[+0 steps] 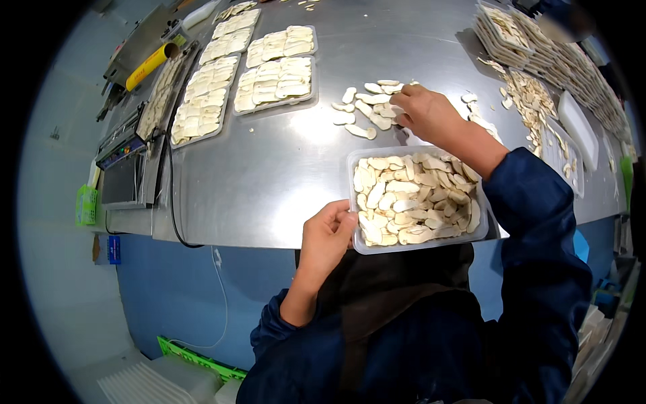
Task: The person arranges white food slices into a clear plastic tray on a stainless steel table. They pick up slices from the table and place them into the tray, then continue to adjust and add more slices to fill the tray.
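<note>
A clear plastic tray (360,245) full of pale mushroom slices (408,203) sits at the table's near edge, partly overhanging it. My left hand (328,234) is closed on the tray's left rim, with its thumb on the outer edge. Beyond the tray, my right hand (431,116) reaches over loose mushroom slices (375,116) lying flat on the table. Its fingers are bent down among them, and the fingertips are partly hidden. More slices (481,121) lie just right of that hand.
Filled trays of neatly laid slices (274,82) stand at the back left of the metal table (289,175). A machine with a control panel (121,153) and a yellow tube (149,67) are at the far left. At right are stacked filled trays (505,34), a slice heap (530,101) and a white tray (577,128).
</note>
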Demonstrator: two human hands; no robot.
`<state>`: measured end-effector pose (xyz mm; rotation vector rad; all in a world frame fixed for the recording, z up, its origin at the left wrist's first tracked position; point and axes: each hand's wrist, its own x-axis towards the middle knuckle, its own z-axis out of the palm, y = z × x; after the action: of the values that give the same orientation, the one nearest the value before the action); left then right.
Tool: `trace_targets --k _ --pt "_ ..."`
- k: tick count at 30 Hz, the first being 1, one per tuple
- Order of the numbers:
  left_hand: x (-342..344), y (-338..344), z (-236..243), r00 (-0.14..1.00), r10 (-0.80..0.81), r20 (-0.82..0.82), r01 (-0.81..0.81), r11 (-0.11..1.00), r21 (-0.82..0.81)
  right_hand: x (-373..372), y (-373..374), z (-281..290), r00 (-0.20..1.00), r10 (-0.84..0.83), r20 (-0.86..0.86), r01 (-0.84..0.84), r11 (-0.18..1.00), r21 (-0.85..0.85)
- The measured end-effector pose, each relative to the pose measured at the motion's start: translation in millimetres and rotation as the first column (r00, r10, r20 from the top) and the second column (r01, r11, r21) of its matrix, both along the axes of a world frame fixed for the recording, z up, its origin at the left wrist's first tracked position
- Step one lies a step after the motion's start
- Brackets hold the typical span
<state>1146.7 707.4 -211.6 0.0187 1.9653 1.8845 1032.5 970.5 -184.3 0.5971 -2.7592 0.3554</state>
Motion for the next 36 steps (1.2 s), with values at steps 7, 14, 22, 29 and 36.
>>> trace_targets --k 7,14,22,29,36 --pt "0 -6 -13 0.997 -0.030 -0.067 0.030 1.000 0.006 -1 10 16 0.820 0.037 0.571 0.105 0.971 -0.215" --pt "-4 -6 -4 0.995 -0.098 -0.003 0.098 0.995 -0.019 -26 71 11 0.939 -0.272 0.211 0.314 0.928 -0.199" --pt "0 -8 -3 0.996 -0.083 0.024 0.084 0.996 -0.020 -62 58 -20 0.875 -0.238 0.422 0.372 0.889 -0.269" --pt "-3 -3 -5 0.998 0.032 -0.059 -0.033 0.999 -0.007 -63 84 -27 0.896 -0.278 0.346 0.391 0.863 -0.321" --pt "-6 -2 -7 0.991 0.080 -0.105 -0.085 0.996 -0.038 -78 55 -26 0.873 -0.253 0.418 0.365 0.906 -0.215"
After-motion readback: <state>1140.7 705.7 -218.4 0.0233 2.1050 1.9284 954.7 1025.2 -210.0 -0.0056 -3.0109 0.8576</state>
